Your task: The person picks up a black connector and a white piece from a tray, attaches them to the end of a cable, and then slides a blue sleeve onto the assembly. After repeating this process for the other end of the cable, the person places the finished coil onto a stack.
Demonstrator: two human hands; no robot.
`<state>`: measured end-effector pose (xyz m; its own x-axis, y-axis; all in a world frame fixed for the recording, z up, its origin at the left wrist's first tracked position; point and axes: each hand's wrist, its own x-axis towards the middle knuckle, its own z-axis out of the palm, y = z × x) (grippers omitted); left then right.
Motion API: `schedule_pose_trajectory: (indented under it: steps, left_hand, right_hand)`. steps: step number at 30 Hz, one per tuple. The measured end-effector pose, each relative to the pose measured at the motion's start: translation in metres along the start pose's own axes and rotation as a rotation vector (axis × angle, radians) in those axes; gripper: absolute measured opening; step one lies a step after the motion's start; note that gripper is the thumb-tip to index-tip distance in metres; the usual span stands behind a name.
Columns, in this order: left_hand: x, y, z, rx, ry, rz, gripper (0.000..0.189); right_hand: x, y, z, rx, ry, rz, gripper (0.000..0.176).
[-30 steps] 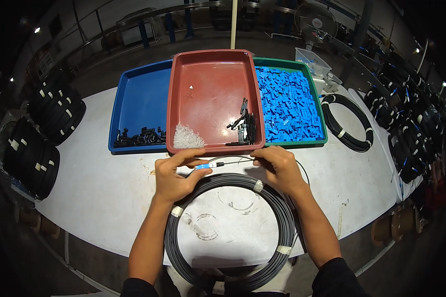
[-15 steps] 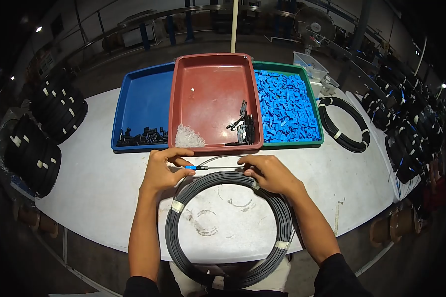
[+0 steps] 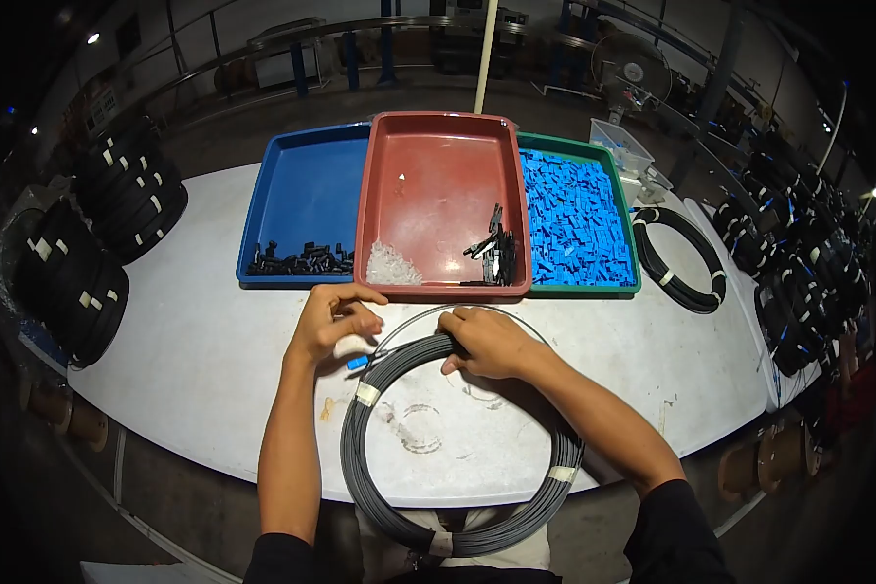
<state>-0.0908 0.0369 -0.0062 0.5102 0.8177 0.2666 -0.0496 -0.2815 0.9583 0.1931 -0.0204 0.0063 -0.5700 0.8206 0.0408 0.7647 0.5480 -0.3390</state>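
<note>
White table [image 3: 204, 331]; green tray [image 3: 584, 288] (blue parts [image 3: 574, 224]); right grip [image 3: 487, 343] clasps cable coil [image 3: 559, 456], left grip [image 3: 326, 326] pinches connector [image 3: 357, 363].

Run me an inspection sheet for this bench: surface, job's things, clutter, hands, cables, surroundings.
Surface: white table, ring marks inside the coil.
Job's things: grey coil; cable end with blue connector.
Clutter: blue tray, red tray and green tray, all with small parts; clear bin.
Hands: left hand pinches the cable end; right hand grips the grey coil's top.
Cables: black coil on the table, right.
Surroundings: stacked coils on both sides; fan.
</note>
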Motion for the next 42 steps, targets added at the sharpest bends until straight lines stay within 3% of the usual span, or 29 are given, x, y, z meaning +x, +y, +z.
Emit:
schedule_pose_trajectory:
  steps: [4, 6, 11, 14, 17, 18, 21, 23, 24, 25, 27, 28, 29, 30, 31, 32, 33, 35, 38, 39, 42]
  left_hand:
    - [0.001, -0.013, -0.004, -0.113, 0.108, 0.035, 0.047]
    - [0.002, -0.015, -0.009, -0.038, 0.122, 0.051, 0.056]
    - [0.005, -0.017, -0.009, 0.043, 0.137, 0.066, 0.053]
    - [0.003, -0.005, -0.001, -0.246, 0.142, -0.008, 0.055]
    - [0.013, -0.033, 0.003, -0.225, 0.159, 0.081, 0.053]
    - [0.011, -0.028, 0.004, -0.217, 0.092, -0.044, 0.046]
    - [0.005, -0.002, 0.039, -0.301, 0.004, -0.094, 0.034]
    - [0.026, -0.052, 0.029, 0.491, -0.255, 0.329, 0.025]
    - [0.001, -0.008, 0.053, -0.163, -0.112, -0.246, 0.046]
    - [0.008, -0.018, 0.055, -0.086, -0.175, -0.123, 0.045]
    - [0.012, -0.032, 0.078, -0.267, -0.09, -0.173, 0.039]
    - [0.015, -0.031, 0.081, -0.207, -0.243, -0.073, 0.063]
    - [0.019, -0.056, 0.083, -0.195, -0.291, -0.124, 0.078]
    - [0.022, -0.059, 0.09, -0.028, -0.308, -0.086, 0.084]
    - [0.024, -0.048, 0.099, 0.139, -0.323, -0.049, 0.09]
    - [0.011, -0.035, 0.101, -0.03, -0.318, -0.121, 0.096]
    - [0.01, -0.016, 0.104, 0.085, -0.342, -0.064, 0.1]
    - [0.009, -0.011, 0.107, 0.167, -0.344, 0.002, 0.101]
    - [0.007, -0.003, 0.113, 0.179, -0.273, -0.028, 0.101]
    - [0.006, -0.004, 0.114, 0.159, -0.265, -0.012, 0.099]
    - [0.003, -0.005, 0.124, 0.184, -0.173, 0.0, 0.093]
  right_hand:
    - [-0.005, 0.002, 0.004, -0.117, 0.077, -0.073, 0.046]
    - [-0.006, 0.0, -0.001, -0.133, 0.071, -0.063, 0.046]
    - [-0.012, -0.017, -0.03, -0.187, 0.092, -0.052, 0.046]
    - [-0.017, -0.022, -0.041, -0.135, 0.247, -0.129, 0.045]
    - [-0.024, -0.035, -0.059, 0.014, 0.367, -0.079, 0.042]
    - [-0.024, -0.035, -0.064, 0.052, 0.467, -0.132, 0.042]
    - [-0.022, -0.03, -0.075, 0.05, 0.75, -0.225, 0.037]
    - [-0.026, -0.031, -0.08, 0.145, 0.884, -0.185, 0.04]
    - [-0.027, -0.03, -0.079, 0.264, 0.949, -0.181, 0.041]
    - [-0.027, -0.027, -0.078, 0.384, 1.012, -0.176, 0.043]
    - [-0.024, -0.026, -0.072, 0.408, 1.207, -0.228, 0.034]
    - [-0.021, -0.02, -0.066, 0.463, 1.251, -0.258, 0.029]
    - [-0.017, -0.009, -0.057, 0.517, 1.294, -0.289, 0.025]
    - [-0.017, -0.001, -0.049, 0.649, 1.272, -0.306, 0.02]
    - [-0.018, -0.007, -0.048, 0.889, 1.256, -0.351, 0.029]
    - [-0.016, 0.006, -0.043, 0.748, 1.273, -0.35, 0.03]
    - [-0.015, 0.019, -0.037, 0.608, 1.286, -0.348, 0.032]
    - [-0.02, 0.0, -0.039, 1.026, 1.214, -0.336, 0.042]
    - [-0.027, -0.011, -0.047, 0.616, 1.275, -0.329, 0.05]
    - [-0.034, -0.002, -0.052, 0.444, 1.174, -0.263, 0.051]
    - [-0.029, 0.007, -0.036, 0.924, 1.189, -0.408, 0.046]
